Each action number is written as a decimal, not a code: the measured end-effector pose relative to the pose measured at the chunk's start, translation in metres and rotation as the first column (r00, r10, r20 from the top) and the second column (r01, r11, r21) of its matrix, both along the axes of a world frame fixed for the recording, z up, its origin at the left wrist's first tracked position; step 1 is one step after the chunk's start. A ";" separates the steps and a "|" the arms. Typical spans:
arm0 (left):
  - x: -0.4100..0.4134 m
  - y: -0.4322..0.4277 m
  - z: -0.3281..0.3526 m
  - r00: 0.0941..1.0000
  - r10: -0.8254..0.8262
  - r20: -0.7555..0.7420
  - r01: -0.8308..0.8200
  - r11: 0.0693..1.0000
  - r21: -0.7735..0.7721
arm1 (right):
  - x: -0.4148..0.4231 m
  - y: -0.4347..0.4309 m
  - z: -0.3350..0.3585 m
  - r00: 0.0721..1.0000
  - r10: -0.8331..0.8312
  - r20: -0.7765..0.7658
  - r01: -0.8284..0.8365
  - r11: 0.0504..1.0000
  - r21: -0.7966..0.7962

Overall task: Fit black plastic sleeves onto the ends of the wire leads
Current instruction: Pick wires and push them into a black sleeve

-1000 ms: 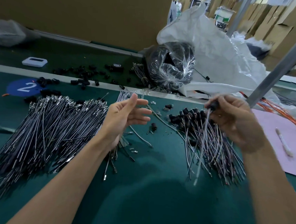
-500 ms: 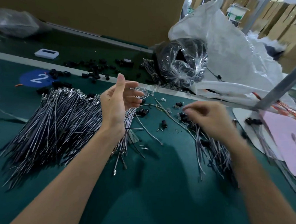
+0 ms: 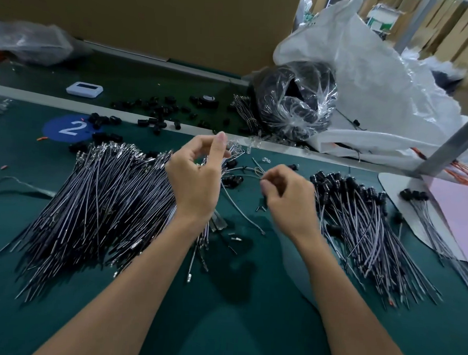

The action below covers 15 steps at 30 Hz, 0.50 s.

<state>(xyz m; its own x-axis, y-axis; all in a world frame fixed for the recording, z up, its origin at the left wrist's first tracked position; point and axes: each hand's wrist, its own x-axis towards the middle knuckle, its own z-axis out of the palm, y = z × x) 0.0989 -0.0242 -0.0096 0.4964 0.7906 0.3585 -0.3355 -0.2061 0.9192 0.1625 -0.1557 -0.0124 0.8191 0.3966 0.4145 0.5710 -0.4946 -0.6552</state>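
I count two piles on the counter: bare wire leads at 9 o'clock, sleeved leads at 3 o'clock. The grips of the left hand and right hand are curled; I cannot tell what they hold.

**Bench textures, all placed off the blue "2" sticker**

The "2" sticker looks like smooth printed film, stuck on a matt green mat. Right below it, the wire leads have glossy dark insulation and bright bare-metal tips. Just behind it, the loose black sleeves are plastic with a slight sheen. The gadget behind the sticker is smooth white plastic. Way off to its right there's a crinkly, super shiny clear bag, a dull white sack, a grey metal post and matt pink paper. Far behind it is plain matt cardboard.
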 end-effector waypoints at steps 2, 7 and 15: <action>0.001 0.000 -0.001 0.998 0.055 -0.013 -0.054 0.997 0.060 | 0.007 -0.010 0.003 0.996 -0.060 -0.058 0.067 0.992 0.111; 0.004 0.005 -0.008 0.981 -0.080 -0.178 0.072 0.996 -0.049 | 0.013 -0.018 0.005 0.974 -0.020 -0.228 0.093 0.944 0.316; 0.004 0.002 -0.005 0.916 -0.399 0.046 0.392 0.865 -0.314 | 0.007 -0.014 0.000 0.947 0.202 -0.250 -0.201 0.979 0.031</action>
